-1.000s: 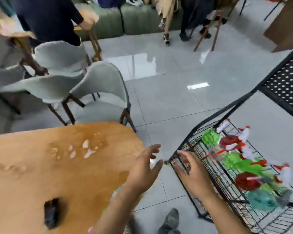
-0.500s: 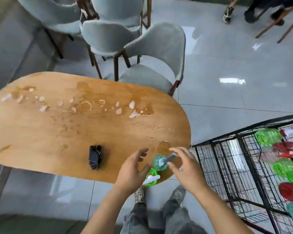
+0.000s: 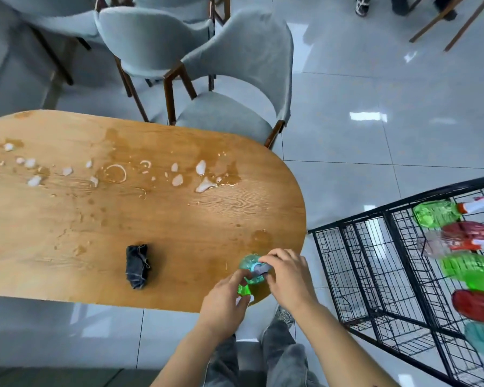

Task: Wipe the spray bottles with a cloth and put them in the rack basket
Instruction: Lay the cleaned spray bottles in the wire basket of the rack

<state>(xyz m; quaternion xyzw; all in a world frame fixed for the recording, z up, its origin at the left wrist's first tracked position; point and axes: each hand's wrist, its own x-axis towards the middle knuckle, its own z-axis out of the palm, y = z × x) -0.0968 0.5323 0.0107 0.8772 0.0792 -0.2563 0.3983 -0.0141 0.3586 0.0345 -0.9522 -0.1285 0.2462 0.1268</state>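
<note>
Closed in on the teal spray bottle (image 3: 252, 270) since half a second ago; both hands were spread just short of it then, now touching it. Same bottle spot, near edge of desk (image 3: 67, 219) at its rounded right end.

Left hand (image 3: 226, 300): fingers curled against the bottle's lower side, over a bright green part (image 3: 243, 289) below the teal one; can't tell if that green bit is a second bottle or a trigger. Right hand (image 3: 289, 277): fingers curled over the bottle's top around the nozzle end, gripping it. Bottle mostly hidden by both hands, orientation unclear.

Dark cloth (image 3: 137, 266) bunched up on desk, well left of the bottle, untouched. Water drops and a ring-shaped wet mark (image 3: 114, 173) across the far half of desk, wet patch (image 3: 260, 236) just beyond the bottle.

Black wire rack basket (image 3: 375, 269) on floor right of desk, apart from it. Green, red and teal bottles (image 3: 464, 269) lying on their sides in its right part, blurred. Grey chair (image 3: 235, 88) tucked behind desk, more grey chairs left of that one.
</note>
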